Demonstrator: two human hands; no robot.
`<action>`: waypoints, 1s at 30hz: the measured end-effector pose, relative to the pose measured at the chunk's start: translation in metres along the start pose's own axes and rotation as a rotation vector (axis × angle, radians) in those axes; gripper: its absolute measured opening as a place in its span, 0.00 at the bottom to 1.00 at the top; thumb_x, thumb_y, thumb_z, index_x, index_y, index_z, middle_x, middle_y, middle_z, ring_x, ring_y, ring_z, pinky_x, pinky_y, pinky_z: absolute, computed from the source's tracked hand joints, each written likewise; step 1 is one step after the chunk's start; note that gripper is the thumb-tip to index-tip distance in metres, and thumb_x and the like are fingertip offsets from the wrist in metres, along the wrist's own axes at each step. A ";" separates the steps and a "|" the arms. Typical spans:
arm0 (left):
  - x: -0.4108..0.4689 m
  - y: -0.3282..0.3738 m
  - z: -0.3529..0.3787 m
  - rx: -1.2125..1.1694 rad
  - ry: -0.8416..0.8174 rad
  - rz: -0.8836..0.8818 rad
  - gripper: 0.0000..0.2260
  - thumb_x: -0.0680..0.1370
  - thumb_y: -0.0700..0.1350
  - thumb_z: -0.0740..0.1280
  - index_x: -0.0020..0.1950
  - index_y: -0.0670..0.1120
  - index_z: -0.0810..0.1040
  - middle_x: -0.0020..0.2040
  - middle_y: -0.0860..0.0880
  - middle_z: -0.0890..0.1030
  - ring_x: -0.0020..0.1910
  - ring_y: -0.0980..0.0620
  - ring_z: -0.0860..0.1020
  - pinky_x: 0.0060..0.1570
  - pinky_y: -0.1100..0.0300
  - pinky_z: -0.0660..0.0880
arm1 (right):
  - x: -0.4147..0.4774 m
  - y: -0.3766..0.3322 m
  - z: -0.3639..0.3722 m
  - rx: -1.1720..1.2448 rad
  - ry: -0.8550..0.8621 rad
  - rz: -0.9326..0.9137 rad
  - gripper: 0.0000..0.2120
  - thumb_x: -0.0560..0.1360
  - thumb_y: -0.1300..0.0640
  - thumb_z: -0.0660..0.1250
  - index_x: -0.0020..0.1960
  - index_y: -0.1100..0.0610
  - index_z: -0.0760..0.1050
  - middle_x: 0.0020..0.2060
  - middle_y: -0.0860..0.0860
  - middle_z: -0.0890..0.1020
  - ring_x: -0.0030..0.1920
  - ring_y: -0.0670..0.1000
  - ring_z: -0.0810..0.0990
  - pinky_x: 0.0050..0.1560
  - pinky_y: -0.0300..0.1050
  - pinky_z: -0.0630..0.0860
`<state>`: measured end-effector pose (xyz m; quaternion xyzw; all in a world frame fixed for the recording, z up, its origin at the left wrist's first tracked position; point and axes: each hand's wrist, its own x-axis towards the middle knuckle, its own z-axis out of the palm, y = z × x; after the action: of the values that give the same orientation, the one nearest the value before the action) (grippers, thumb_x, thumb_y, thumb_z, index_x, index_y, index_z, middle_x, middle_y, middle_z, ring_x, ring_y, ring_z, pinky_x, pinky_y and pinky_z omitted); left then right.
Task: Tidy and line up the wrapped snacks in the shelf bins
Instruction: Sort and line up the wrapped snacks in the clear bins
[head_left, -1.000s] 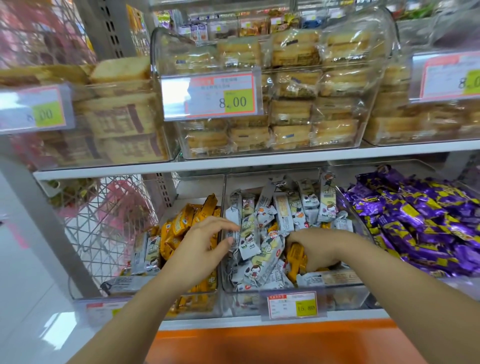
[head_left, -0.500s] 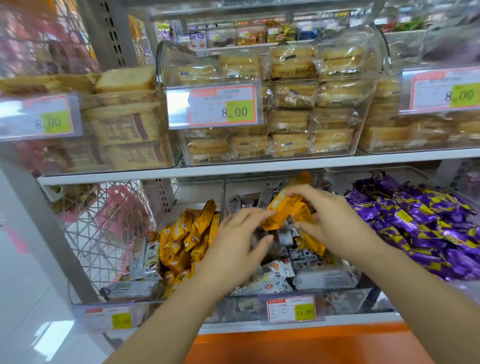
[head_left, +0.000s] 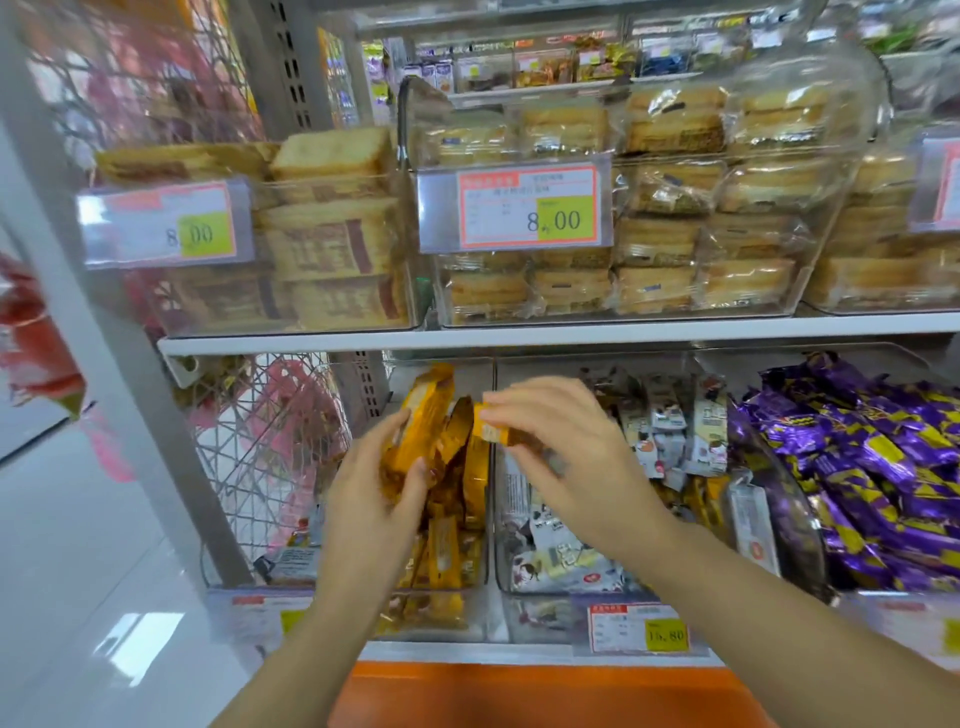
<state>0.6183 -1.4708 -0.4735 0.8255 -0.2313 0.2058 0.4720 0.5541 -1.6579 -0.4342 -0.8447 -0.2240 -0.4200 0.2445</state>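
The lower shelf (head_left: 467, 652) carried clear bins along its front edge: purple packs (head_left: 857, 467) at the right, white packs (head_left: 566, 561) in the middle, orange snacks (head_left: 447, 545) in the left bin (head_left: 467, 623). Above that bin the left hand (head_left: 374, 488) gripped a bunch of orange packets (head_left: 423, 431) upright — thumb in front, fingers curled behind. The right hand (head_left: 566, 457) pinched a small orange packet (head_left: 493, 430) at its fingertips, just beside the bunch.

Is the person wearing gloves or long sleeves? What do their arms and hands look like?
No gloves, and no sleeves in view. The left hand and right hand are bare, with no rings that I can see. The left forearm and right forearm are bare right to the picture's edge, with no watch or bracelet.
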 end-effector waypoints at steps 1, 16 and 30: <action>0.002 -0.010 -0.005 0.071 -0.026 -0.029 0.16 0.77 0.46 0.66 0.65 0.54 0.72 0.56 0.54 0.78 0.54 0.52 0.77 0.51 0.53 0.74 | 0.004 -0.002 0.007 -0.010 -0.004 -0.046 0.15 0.73 0.66 0.68 0.57 0.55 0.78 0.58 0.49 0.79 0.58 0.50 0.72 0.64 0.37 0.66; 0.012 -0.051 -0.063 0.166 -0.375 -0.301 0.07 0.78 0.43 0.66 0.53 0.53 0.78 0.52 0.53 0.80 0.51 0.56 0.77 0.45 0.65 0.72 | 0.022 -0.016 0.043 -0.086 -0.709 0.200 0.09 0.78 0.49 0.62 0.55 0.48 0.78 0.52 0.42 0.80 0.55 0.43 0.73 0.69 0.43 0.62; -0.004 -0.087 -0.132 -0.138 0.050 -0.077 0.10 0.75 0.45 0.63 0.47 0.60 0.79 0.44 0.59 0.82 0.45 0.57 0.82 0.44 0.65 0.76 | 0.065 -0.038 0.190 -0.094 -1.172 0.194 0.39 0.71 0.49 0.72 0.75 0.56 0.57 0.71 0.54 0.63 0.70 0.53 0.61 0.68 0.42 0.61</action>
<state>0.6488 -1.3156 -0.4735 0.7939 -0.2011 0.1913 0.5409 0.6814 -1.5030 -0.4727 -0.9623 -0.2247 0.1309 0.0796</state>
